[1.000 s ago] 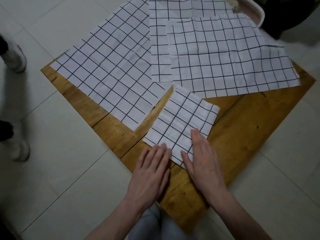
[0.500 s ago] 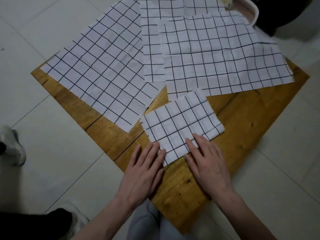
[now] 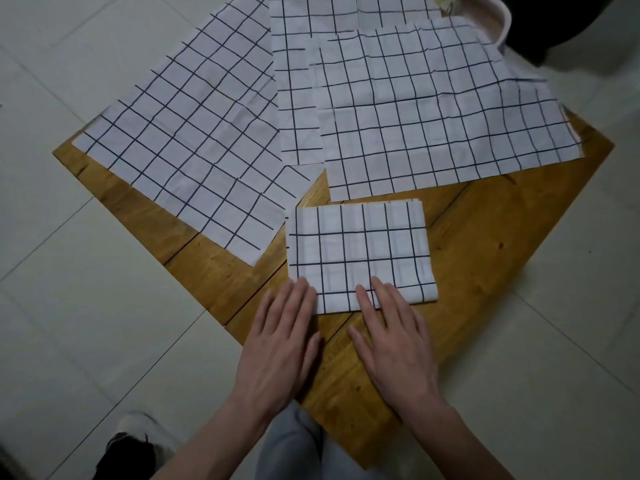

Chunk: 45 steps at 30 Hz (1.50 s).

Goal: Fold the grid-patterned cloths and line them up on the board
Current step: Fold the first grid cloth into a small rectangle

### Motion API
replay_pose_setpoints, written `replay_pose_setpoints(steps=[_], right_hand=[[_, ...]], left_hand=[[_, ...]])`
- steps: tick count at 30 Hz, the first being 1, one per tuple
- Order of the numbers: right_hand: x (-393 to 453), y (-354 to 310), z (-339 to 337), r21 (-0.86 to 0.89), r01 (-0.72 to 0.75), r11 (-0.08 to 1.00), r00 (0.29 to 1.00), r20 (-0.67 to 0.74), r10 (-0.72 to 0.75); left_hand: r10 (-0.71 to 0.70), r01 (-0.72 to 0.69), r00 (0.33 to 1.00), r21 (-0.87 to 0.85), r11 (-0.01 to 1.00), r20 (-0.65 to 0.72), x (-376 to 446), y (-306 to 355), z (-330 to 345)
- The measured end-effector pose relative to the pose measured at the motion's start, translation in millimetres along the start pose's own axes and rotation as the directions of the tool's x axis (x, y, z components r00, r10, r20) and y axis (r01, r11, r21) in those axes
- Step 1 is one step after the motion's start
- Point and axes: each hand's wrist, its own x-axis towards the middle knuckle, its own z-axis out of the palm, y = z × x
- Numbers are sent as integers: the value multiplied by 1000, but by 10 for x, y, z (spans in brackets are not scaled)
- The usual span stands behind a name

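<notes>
A folded grid-patterned cloth (image 3: 360,254) lies flat near the front corner of a wooden board (image 3: 485,258), both hands resting on its near edge.

The left hand (image 3: 280,344) lies flat with straight fingers, its fingertips touching the cloth's near-left corner; the right hand (image 3: 394,344) is likewise spread flat, fingers pressing the near edge. Neither grips anything. Beyond the folded piece, three unfolded grid cloths are spread across the board: one at the left (image 3: 194,143), angled and overhanging the far edge, a middle one (image 3: 298,81), and one at the right (image 3: 433,116) overlapping it. The board sits on pale floor tiles (image 3: 86,306). A dark shoe (image 3: 128,452) shows at lower left.
</notes>
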Motion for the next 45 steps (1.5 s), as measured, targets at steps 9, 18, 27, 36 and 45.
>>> replay_pose_setpoints(steps=[9,18,27,36,45], right_hand=[[-109,-63,48,67,245,967,969,9,-246],[-124,15,139,18,251,968,960,126,-251],[-212,261,148,10,187,982,977,103,-187],[-327,578,126,-8,80,997,996,33,-80],[-390,661,135,70,-57,996,994,-93,63]], left_hand=[[64,-63,996,-4,998,57,-159,334,145],[81,-81,996,-1,997,42,-155,270,166],[95,-91,994,-66,994,58,-162,193,164],[77,-71,993,-76,995,86,-216,67,140],[37,-35,996,-33,999,82,-355,-90,123]])
